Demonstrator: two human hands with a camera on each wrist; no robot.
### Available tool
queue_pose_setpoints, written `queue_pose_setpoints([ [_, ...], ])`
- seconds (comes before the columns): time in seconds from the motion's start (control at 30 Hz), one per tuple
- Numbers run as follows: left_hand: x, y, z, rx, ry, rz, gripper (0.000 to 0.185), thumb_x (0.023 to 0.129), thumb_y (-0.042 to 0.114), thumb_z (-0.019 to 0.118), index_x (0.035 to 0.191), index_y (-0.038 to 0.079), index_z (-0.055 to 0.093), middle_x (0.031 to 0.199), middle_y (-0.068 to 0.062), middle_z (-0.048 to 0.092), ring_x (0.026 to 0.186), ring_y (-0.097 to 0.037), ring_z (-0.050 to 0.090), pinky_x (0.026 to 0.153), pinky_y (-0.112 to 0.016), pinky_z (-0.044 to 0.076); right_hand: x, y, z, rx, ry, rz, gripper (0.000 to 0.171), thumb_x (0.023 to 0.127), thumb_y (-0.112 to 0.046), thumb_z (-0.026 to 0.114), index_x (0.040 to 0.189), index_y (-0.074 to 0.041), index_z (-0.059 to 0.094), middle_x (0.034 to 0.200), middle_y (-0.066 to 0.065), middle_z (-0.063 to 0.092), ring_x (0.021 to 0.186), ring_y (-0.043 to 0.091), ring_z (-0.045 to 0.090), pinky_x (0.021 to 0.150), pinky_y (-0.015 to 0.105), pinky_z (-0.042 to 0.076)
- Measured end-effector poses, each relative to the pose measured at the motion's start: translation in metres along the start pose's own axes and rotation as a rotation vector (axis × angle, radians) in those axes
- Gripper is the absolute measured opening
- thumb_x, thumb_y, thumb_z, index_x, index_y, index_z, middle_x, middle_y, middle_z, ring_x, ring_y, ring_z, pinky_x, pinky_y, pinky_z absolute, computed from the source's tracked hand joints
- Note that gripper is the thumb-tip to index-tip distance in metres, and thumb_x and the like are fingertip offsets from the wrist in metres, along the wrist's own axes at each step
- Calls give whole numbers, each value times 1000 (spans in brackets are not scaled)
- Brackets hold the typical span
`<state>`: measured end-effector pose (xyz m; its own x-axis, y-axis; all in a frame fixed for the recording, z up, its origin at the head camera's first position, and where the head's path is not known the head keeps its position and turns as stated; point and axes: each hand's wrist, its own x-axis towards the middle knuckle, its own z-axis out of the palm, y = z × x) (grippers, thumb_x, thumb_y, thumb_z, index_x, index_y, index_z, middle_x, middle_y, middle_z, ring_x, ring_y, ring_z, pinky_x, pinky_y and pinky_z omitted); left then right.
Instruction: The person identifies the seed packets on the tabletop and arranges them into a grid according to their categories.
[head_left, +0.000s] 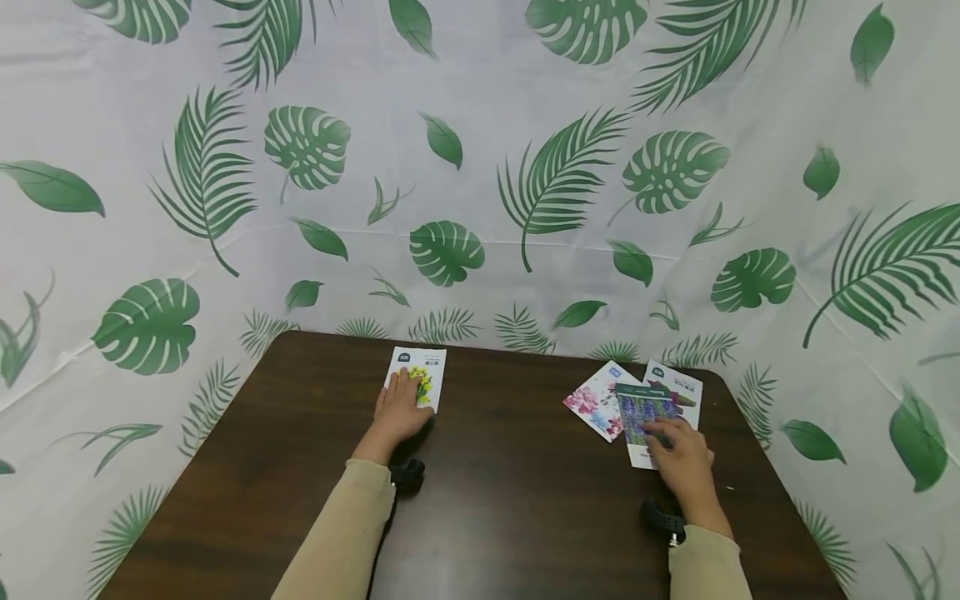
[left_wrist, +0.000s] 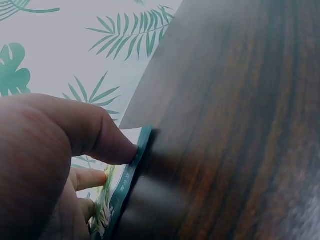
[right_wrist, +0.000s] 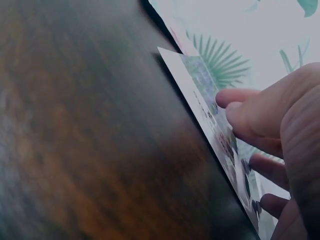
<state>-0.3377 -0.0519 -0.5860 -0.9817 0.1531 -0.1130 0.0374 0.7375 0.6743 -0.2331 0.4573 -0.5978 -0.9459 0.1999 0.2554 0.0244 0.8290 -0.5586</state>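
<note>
My left hand (head_left: pixel 400 410) rests on a white seed packet (head_left: pixel 438 367) with yellow flowers, lying towards the back left of the table. In the left wrist view the thumb (left_wrist: pixel 117 145) presses near the packet's dark green edge (left_wrist: pixel 125 185), the other fingers spread over its face. At the right, my right hand (head_left: pixel 681 458) is over a packet with purple flower spikes (head_left: pixel 637 408). Its thumb and forefinger come close together above the print in the right wrist view, while other fingertips touch the packet's surface (right_wrist: pixel 220 140). This packet overlaps a pink-blossom packet (head_left: pixel 595 400) and a white packet with dark red and green print (head_left: pixel 690 387).
The dark brown wooden table (head_left: pixel 510 500) is bordered at the back and sides by a white cloth (head_left: pixel 480 150) printed with green leaves. Black straps with small devices sit on both wrists, and a cable runs along the left sleeve (head_left: pixel 337 533).
</note>
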Motion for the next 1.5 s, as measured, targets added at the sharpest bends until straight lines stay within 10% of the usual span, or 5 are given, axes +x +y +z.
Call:
queue_pose_setpoints([
  [1.5, -4, 8, -7, 34, -88, 35, 79, 104, 20, 56, 172, -2, 21, 182, -28, -7, 170, -44, -12, 136, -64, -9, 13, -34, 28, 84, -47, -227, 24, 96, 0, 79, 119, -3, 82, 135, 26, 70, 130, 52, 60, 110, 71, 44],
])
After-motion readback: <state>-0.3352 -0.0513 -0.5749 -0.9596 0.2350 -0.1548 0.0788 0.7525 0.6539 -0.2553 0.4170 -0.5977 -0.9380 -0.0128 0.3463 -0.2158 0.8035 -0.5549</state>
